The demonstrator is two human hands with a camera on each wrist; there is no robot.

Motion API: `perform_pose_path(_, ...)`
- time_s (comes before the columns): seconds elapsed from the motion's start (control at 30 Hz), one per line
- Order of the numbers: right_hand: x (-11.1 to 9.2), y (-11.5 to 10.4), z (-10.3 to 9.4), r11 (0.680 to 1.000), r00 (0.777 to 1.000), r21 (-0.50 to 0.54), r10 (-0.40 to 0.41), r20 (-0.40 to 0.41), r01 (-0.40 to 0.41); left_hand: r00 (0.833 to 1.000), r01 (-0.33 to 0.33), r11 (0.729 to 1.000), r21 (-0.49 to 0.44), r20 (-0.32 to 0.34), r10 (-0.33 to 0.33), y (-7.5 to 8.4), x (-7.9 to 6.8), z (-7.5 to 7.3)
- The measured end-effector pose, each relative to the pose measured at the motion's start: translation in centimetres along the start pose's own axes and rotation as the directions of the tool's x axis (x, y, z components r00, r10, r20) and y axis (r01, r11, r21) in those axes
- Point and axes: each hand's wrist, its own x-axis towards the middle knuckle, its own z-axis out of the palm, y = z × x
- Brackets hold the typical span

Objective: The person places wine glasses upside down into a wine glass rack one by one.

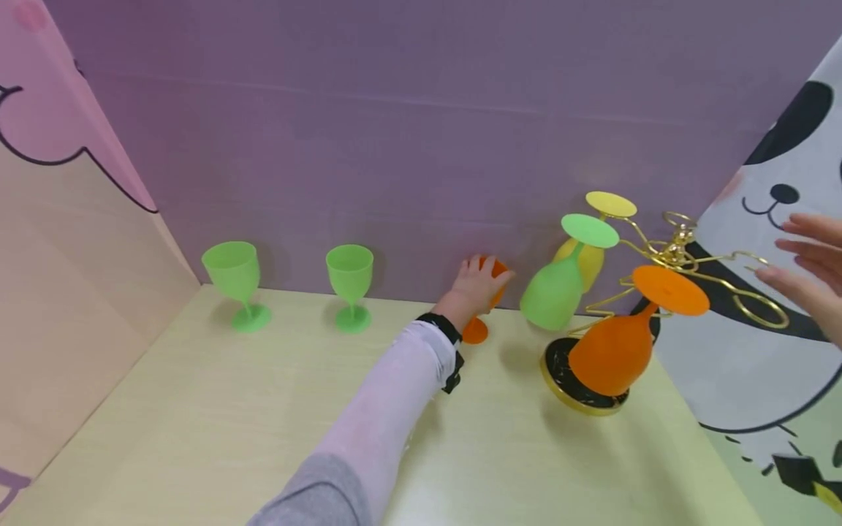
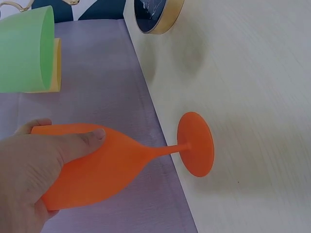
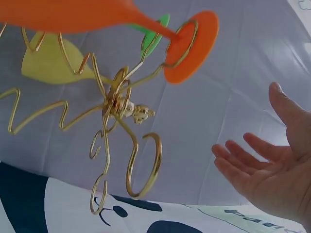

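Note:
My left hand (image 1: 471,288) grips the bowl of an orange plastic goblet (image 2: 116,167), thumb along its side. That goblet is upright, its round foot at the tabletop; whether it bears weight there I cannot tell. To its right stands a gold wire glass rack (image 1: 676,252) on a round black base with a gold rim. Hanging upside down from its arms are another orange goblet (image 1: 612,354), a green goblet (image 1: 551,294) and a yellow goblet (image 3: 53,60). Beside the rack's bare loops, my right hand (image 3: 272,170) is held in the air, fingers spread, holding nothing.
Two green goblets, one at the far left (image 1: 233,270) and one nearer the middle (image 1: 351,272), stand upright along the back of the pale wooden table (image 1: 217,438). A purple backdrop (image 1: 395,161) rises behind. A panda-print panel (image 1: 737,387) borders the right side.

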Motion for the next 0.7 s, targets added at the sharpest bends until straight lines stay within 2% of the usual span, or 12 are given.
perform_pose_path(0.07,1.5,0.1,-0.1,1.000,0.999,0.019,-0.016,0.043,0.015,1.000,0.001,1.000,0.008,0.003,-0.001,0.0,0.0,0.0)
perform_pose_path(0.13,3.0,0.6,-0.1,0.999,0.993,-0.011,-0.048,0.111,0.049,1.000,-0.001,1.000,0.010,0.005,0.001,0.0,0.0,-0.1)
perform_pose_path(0.2,4.7,1.1,-0.1,0.993,0.977,-0.076,-0.069,0.200,0.086,1.000,0.001,1.000,0.014,0.009,-0.001,0.0,0.0,-0.1)
perform_pose_path(0.27,6.2,1.1,0.1,0.982,0.948,-0.151,-0.060,0.313,0.112,1.000,-0.001,1.000,0.016,0.009,0.000,0.0,0.0,-0.1)
perform_pose_path(0.33,7.6,0.8,0.2,0.958,0.902,-0.243,-0.035,0.430,0.153,1.000,-0.003,1.000,0.014,0.010,0.003,0.0,0.0,0.0)
perform_pose_path(0.4,8.8,0.4,0.5,0.933,0.857,-0.304,-0.011,0.515,0.195,1.000,-0.004,1.000,0.015,0.006,0.004,0.0,0.1,0.1)
perform_pose_path(0.47,9.7,0.5,0.9,0.905,0.823,-0.352,0.004,0.569,0.239,1.000,-0.003,1.000,0.018,0.003,0.003,0.0,0.2,0.1)
perform_pose_path(0.57,10.6,1.0,1.7,0.853,0.787,-0.421,0.020,0.616,0.308,1.000,-0.001,1.000,0.019,0.002,0.001,0.0,0.3,0.2)
perform_pose_path(0.7,11.6,1.6,2.7,0.820,0.738,-0.438,0.028,0.674,0.368,1.000,-0.002,1.000,0.014,0.002,0.002,0.2,0.4,0.1)
